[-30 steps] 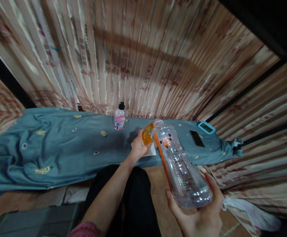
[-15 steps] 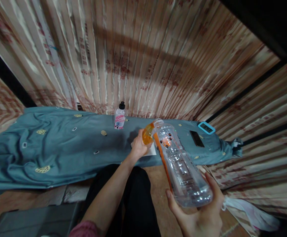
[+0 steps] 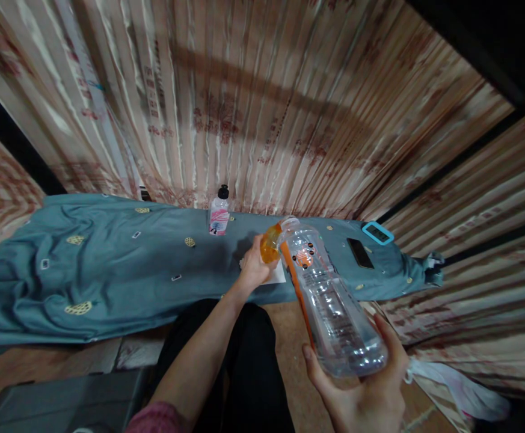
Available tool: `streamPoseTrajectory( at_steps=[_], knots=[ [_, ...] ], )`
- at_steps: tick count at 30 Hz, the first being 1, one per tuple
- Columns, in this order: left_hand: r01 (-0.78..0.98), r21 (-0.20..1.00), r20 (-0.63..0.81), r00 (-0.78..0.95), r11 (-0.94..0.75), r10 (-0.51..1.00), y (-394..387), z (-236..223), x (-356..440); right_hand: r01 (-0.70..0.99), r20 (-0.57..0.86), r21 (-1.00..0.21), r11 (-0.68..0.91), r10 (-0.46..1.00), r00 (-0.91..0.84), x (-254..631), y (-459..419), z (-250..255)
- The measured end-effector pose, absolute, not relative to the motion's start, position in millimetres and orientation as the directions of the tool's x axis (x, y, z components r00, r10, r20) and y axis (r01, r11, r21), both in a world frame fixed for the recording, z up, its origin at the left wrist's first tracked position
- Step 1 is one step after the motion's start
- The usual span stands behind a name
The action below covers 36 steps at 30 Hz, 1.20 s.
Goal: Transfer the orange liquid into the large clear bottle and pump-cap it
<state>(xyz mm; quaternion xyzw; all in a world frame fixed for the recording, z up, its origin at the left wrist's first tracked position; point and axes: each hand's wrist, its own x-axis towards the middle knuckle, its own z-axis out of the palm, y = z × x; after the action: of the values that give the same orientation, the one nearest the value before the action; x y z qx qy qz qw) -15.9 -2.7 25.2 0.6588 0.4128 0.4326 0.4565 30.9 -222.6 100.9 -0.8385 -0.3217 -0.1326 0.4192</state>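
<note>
My right hand (image 3: 365, 385) is wrapped round the base of a large clear plastic bottle (image 3: 334, 307) with an orange print on its side. The bottle leans away from me, its open neck at the upper left. Against that neck is a small see-through amber container (image 3: 270, 244), which my left hand (image 3: 254, 264) grips from the left. Whether the two rims touch, I cannot tell. Below my left hand lies a white sheet (image 3: 276, 275), partly hidden by the hand. An upright small bottle (image 3: 219, 213) with a black cap and pink label stands to the left.
A blue-green patterned cloth (image 3: 122, 270) covers the narrow surface in front of me. On its right lie a dark phone (image 3: 360, 253) and a blue-framed device (image 3: 377, 233). Patterned curtains (image 3: 244, 108) hang behind. A grey box (image 3: 64, 403) sits at the lower left.
Almost nothing differs. The large bottle's base has shifted very slightly up and to the left with my right hand.
</note>
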Motion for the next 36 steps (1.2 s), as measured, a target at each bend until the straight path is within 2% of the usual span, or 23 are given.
streamPoseTrajectory(
  at_steps=[13, 28, 36],
  knots=[
    [0.168, 0.959, 0.174, 0.289, -0.229, 0.941, -3.4, 26.9, -17.2, 0.612, 0.446, -0.644, -0.459, 0.425, 0.788, 29.6, -222.7, 104.2],
    [0.154, 0.959, 0.188, 0.281, -0.238, 0.941, -3.6, 26.6, -17.8, 0.66, 0.483, -0.593, -0.461, 0.452, 0.75, 29.8, -222.8, 104.0],
    [0.166, 0.956, 0.187, 0.287, -0.241, 0.94, -3.7, 27.0, -18.1, 0.642, 0.465, -0.638, -0.426, 0.451, 0.762, 30.5, -222.6, 104.9]
  ],
)
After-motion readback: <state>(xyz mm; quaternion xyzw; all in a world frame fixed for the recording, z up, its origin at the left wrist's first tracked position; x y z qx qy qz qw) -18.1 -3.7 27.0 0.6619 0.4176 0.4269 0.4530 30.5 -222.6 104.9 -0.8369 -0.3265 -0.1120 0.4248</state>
